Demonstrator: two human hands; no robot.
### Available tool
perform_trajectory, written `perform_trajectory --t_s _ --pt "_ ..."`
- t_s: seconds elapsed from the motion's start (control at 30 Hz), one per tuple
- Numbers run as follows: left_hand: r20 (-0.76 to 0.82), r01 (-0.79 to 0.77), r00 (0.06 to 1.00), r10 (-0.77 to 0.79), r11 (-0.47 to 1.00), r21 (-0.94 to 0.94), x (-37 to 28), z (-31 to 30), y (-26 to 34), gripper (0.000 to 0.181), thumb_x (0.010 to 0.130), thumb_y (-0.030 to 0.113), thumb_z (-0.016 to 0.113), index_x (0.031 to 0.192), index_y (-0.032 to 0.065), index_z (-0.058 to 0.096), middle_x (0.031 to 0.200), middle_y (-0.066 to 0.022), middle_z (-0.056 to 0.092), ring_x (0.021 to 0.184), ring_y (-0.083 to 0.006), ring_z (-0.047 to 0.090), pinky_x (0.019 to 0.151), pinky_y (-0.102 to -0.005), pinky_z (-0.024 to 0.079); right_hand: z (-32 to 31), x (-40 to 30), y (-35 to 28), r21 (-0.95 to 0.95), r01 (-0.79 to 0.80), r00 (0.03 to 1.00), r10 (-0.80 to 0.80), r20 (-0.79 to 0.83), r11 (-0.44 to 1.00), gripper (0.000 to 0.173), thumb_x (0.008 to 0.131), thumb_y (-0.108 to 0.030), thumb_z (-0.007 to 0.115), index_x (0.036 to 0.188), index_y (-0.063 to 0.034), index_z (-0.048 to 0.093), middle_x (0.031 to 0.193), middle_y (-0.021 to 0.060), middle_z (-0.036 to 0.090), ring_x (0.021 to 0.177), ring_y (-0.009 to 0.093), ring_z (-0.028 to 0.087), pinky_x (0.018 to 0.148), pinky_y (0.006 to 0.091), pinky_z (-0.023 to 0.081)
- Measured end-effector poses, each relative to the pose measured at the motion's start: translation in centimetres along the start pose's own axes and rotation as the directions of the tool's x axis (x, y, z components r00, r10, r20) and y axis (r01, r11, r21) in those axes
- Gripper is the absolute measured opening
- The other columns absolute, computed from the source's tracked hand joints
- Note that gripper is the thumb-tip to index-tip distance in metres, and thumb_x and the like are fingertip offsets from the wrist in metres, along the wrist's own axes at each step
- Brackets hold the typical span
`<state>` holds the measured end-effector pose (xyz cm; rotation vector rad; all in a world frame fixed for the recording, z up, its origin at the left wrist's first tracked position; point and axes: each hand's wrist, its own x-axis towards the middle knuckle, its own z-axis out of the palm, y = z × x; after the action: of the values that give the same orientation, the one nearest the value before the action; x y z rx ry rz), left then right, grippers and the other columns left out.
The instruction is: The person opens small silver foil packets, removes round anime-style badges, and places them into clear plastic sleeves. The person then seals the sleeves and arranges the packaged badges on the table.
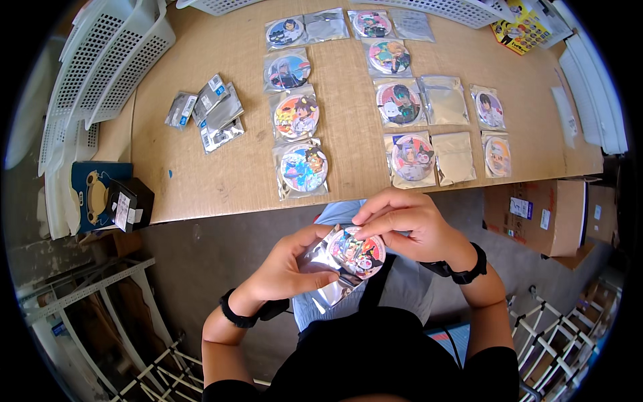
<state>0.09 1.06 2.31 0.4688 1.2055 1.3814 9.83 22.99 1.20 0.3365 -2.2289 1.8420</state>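
My left hand (296, 264) grips a silver foil packet (329, 294) above my lap, just off the table's front edge. A round pin badge (364, 259) printed with cartoon characters lies over the packet, partly covered by fingers. My right hand (412, 223) has its fingertips on the badge's upper edge. Nearest on the tabletop are two bagged badges, a blue one (304, 168) to the left and a pinkish one (413, 158) to the right. Beside the pinkish one lies a flat foil packet (454, 158).
More bagged badges (296, 116) form columns on the wooden table (216, 186). Several foil packets (218, 108) are piled at left. White perforated baskets (120, 55), a blue box (90, 193) and a black box (131, 203) line the left side. Cardboard boxes (535, 218) stand below right.
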Motion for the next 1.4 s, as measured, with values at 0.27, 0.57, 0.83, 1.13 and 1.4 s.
perform_trajectory --t_s 0.27,0.57,0.83,1.13,1.4 --pt "0.0 0.005 1.0 -0.005 1.0 -0.013 0.3 0.4 -0.1 0.057 0.073 -0.009 0.065 0.124 0.0001 0.041 0.117 -0.005 0.049 0.112 -0.0124 0.046 0.093 -0.0277 0.04 0.4 0.2 -0.4 0.092 -0.018 0.997 0.025 -0.078 0.996 0.034 0.069 0.015 0.057 0.091 -0.007 0.07 0.085 0.0043 0.052 0.075 0.014 0.055 0.062 0.0252 0.045" --pt "-0.089 0.046 0.995 -0.046 0.999 -0.006 0.4 0.4 -0.7 0.048 0.075 -0.009 0.064 0.118 -0.0001 0.045 0.109 -0.0022 0.051 0.105 -0.01 0.049 0.091 -0.0257 0.043 0.5 -0.6 -0.6 0.036 -0.122 0.987 0.125 -0.103 0.992 0.03 0.074 0.009 0.051 0.093 -0.0064 0.068 0.088 0.0075 0.055 0.075 0.018 0.054 0.062 0.0257 0.041" --pt "-0.112 -0.001 0.994 0.005 0.999 0.042 0.9 0.5 -1.3 0.042 0.078 -0.005 0.064 0.117 -0.002 0.049 0.106 -0.0033 0.056 0.098 -0.0092 0.053 0.088 -0.0257 0.043 0.9 -1.1 -0.7 0.401 -0.293 0.923 0.366 -0.117 0.868 0.025 0.079 0.001 0.064 0.103 -0.0002 0.062 0.089 0.0044 0.054 0.075 0.009 0.054 0.065 0.0222 0.044" --pt "-0.178 0.002 0.983 0.032 0.982 0.188 1.1 0.8 -1.1 0.026 0.077 0.002 0.067 0.102 0.0001 0.06 0.088 -0.0008 0.06 0.077 -0.0038 0.054 0.064 -0.0189 0.044 -0.3 -0.9 -1.2 0.253 -0.34 0.921 0.375 -0.104 0.906 0.012 0.076 -0.008 0.069 0.084 -0.0039 0.062 0.078 0.0015 0.059 0.067 0.009 0.049 0.062 0.0233 0.039" --pt "-0.116 -0.035 0.989 0.094 0.902 0.43 1.2 0.8 -0.8 0.017 0.072 0.003 0.069 0.088 0.0008 0.063 0.072 -0.005 0.056 0.061 -0.0104 0.049 0.055 -0.0241 0.039 -0.4 -0.4 -1.4 0.091 -0.323 0.946 0.324 0.013 0.942 0.009 0.075 -0.007 0.068 0.081 -0.0039 0.061 0.08 0.0033 0.059 0.075 0.013 0.054 0.067 0.0264 0.041"
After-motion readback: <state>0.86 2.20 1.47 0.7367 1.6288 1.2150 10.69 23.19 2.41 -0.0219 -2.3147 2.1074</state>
